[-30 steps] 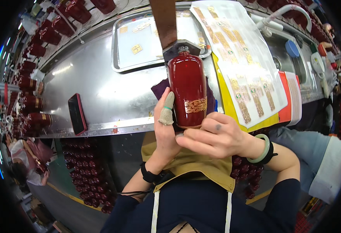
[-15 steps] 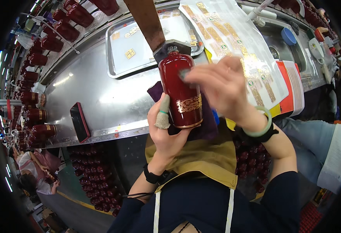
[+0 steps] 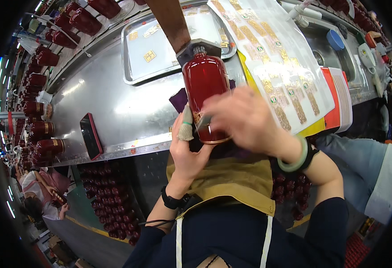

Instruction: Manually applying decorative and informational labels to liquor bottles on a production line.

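Onto the gold band (image 3: 197, 117) swept the right hand (image 3: 244, 117), grip unclear, shifting work there; left hand (image 3: 186, 152) held bottle (image 3: 205, 80).

Steel workbench (image 3: 106, 107), sink (image 3: 332, 62) at right, grey floor (image 3: 93, 245) with yellow line (image 3: 82, 224), strip lights (image 3: 10, 212) far left

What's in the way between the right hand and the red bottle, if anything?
Nothing clearly visible. The right hand is over the lower part of the red bottle; something grey at its fingertips is too blurred to name.
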Demonstrator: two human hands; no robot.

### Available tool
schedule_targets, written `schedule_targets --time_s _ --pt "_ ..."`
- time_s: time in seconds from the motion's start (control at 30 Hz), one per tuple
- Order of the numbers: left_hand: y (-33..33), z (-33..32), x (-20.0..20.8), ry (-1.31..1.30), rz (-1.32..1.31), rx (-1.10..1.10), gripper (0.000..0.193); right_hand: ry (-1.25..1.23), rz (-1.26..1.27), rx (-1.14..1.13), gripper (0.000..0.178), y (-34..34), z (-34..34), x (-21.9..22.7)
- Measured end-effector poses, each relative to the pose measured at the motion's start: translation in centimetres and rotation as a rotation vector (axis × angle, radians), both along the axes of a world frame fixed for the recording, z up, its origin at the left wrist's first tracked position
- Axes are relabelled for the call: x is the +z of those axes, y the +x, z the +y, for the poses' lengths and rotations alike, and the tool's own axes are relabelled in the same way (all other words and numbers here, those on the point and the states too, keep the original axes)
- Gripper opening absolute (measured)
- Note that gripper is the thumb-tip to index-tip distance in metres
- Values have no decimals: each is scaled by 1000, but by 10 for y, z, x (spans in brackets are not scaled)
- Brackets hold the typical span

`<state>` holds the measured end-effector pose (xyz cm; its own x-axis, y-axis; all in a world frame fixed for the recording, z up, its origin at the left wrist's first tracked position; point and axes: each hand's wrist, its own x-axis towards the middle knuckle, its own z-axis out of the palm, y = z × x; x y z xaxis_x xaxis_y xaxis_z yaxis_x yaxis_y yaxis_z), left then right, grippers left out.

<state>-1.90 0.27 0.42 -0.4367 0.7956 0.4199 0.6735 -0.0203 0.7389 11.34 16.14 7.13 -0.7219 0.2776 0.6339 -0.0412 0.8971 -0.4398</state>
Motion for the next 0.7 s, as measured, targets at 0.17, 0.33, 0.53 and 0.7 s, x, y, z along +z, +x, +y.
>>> schedule_targets --time_s 0.17,0.33,0.53,0.7 --pt "5 11 13 55 68 15 83 163 100 -106 23 6 5 -18" --pt "-2 5 5 49 -32 -46 81 -89 101 -110 26 -4 5 -9" --pt "4 12 13 63 -66 -25 87 311 127 181 14 15 -14 -30" --pt "1 7 9 77 24 -17 84 8 131 -180 26 -10 34 -9"
